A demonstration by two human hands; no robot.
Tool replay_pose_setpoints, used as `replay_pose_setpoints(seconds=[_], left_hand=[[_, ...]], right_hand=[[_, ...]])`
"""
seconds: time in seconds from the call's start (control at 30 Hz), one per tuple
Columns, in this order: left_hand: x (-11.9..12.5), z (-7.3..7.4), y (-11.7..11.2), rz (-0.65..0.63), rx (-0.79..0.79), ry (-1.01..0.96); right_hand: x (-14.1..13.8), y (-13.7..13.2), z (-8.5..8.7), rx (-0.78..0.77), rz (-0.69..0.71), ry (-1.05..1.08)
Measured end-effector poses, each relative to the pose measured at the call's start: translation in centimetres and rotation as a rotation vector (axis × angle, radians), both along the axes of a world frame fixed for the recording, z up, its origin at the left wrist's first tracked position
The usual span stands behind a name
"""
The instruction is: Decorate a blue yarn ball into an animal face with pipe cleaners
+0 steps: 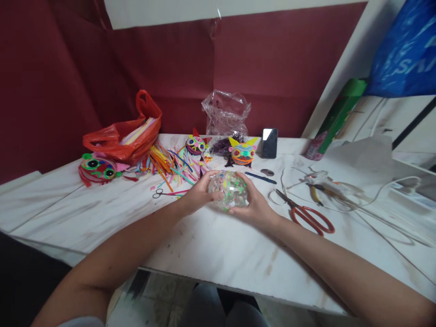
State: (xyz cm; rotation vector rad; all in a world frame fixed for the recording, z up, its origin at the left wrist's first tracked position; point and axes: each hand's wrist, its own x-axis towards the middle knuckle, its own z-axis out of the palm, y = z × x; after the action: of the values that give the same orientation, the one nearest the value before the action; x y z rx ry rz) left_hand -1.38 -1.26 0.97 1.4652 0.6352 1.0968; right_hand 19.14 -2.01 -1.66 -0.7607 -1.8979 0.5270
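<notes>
Between my two hands is a clear, rounded ball [229,190] with green, yellow and red specks on it. My left hand [203,191] curls round its left side, and my right hand [252,200] wraps its right side. Just behind it stands a colourful animal-face figure [242,152] with yellow horns. Another small figure [196,144] with red horns is to the left of that one. Small scissors [160,193] lie left of my left hand. Large red-handled scissors [308,215] rest to the right of my right hand.
A red plastic bag [126,141] of coloured strips sits at the left, beside a third figure [98,169] and loose pipe cleaners [163,161]. A clear bag [226,113] and a phone [269,143] stand at the back. Pliers [315,195] and white cable [371,202] lie right.
</notes>
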Motion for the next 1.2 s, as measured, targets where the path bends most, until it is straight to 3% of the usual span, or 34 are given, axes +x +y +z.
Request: replay_pose_setpoints(seconds=[0.47,0.67,1.03,1.2], left_hand=[[0.7,-0.6,-0.5,-0.032,-0.129,-0.159],[0.7,-0.7,-0.2,-0.017,-0.194,-0.142],[0.2,-0.1,-0.2,-0.078,-0.144,-0.117],[0.0,0.6,-0.5,-0.047,-0.073,-0.048]], right_hand=[[0.0,-0.3,0.2,0.023,0.038,-0.053],[0.0,-0.3,0.1,0.058,0.047,-0.063],[0.1,-0.2,0.1,0.075,0.031,-0.056],[0.2,-0.3,0.7,0.152,0.041,-0.078]])
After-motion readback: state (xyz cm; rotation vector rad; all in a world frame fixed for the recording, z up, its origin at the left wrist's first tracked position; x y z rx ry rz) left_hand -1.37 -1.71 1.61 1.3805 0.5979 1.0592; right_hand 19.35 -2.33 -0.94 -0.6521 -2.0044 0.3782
